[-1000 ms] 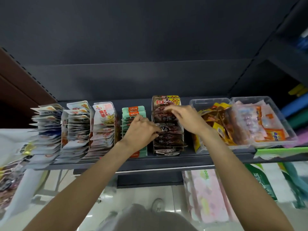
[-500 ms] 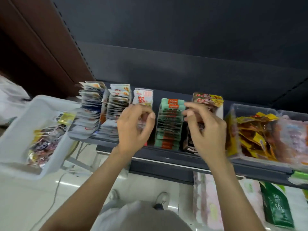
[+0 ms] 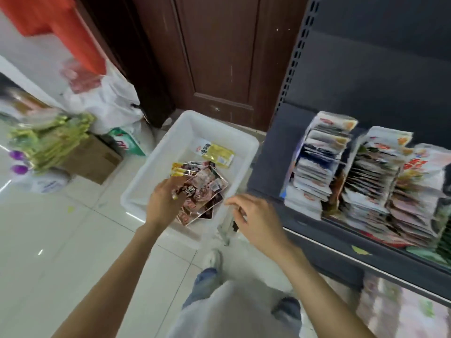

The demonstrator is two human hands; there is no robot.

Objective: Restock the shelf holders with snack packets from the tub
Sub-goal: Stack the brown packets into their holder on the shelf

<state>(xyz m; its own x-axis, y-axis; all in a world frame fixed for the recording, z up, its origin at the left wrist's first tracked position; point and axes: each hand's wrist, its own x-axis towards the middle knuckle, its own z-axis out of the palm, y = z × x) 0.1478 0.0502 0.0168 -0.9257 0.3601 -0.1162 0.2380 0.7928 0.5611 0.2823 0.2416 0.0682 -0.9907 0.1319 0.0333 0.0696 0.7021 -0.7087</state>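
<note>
A white tub (image 3: 138, 184) stands on a low stand left of the dark shelf (image 3: 271, 152). It holds a pile of dark snack packets (image 3: 208, 189) and one yellow packet (image 3: 218, 154). My left hand (image 3: 164, 202) is down in the tub, its fingers curled onto the top dark packet. Just past the tub's right rim, my right hand (image 3: 253, 215) hovers with loosely curled fingers and holds nothing. On the shelf at the right, the holders (image 3: 317, 167) are packed with upright rows of snack packets.
A brown door (image 3: 219, 57) rises behind the tub. On the floor at the left are a cardboard box (image 3: 95, 159), a white plastic bag (image 3: 107, 103) and green-yellow packs (image 3: 48, 140). My legs and shoes (image 3: 214, 259) stand on pale tiles below the tub.
Both hands left the shelf holders and swung down to the left. The view turned from the shelf to the tub, and my left hand dropped onto the dark packets.
</note>
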